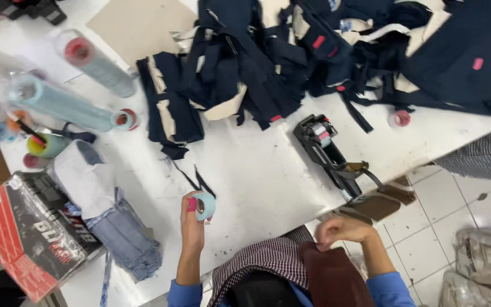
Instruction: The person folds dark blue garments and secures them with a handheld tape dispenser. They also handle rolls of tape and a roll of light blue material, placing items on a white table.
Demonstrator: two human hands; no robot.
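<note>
Black labeller (328,150) lies beside navy fabric pile (313,51).

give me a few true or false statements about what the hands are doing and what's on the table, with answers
1. The left hand holds a small light blue label roll above the white table. True.
2. The right hand grips the black label gun. False: the gun lies alone on the table, and the right hand is down at the table's edge by a brown pouch.
3. Dark navy fabric pieces are piled across the far side of the table. True.
4. The red and black box sits at the right end. False: it is at the left.
</note>
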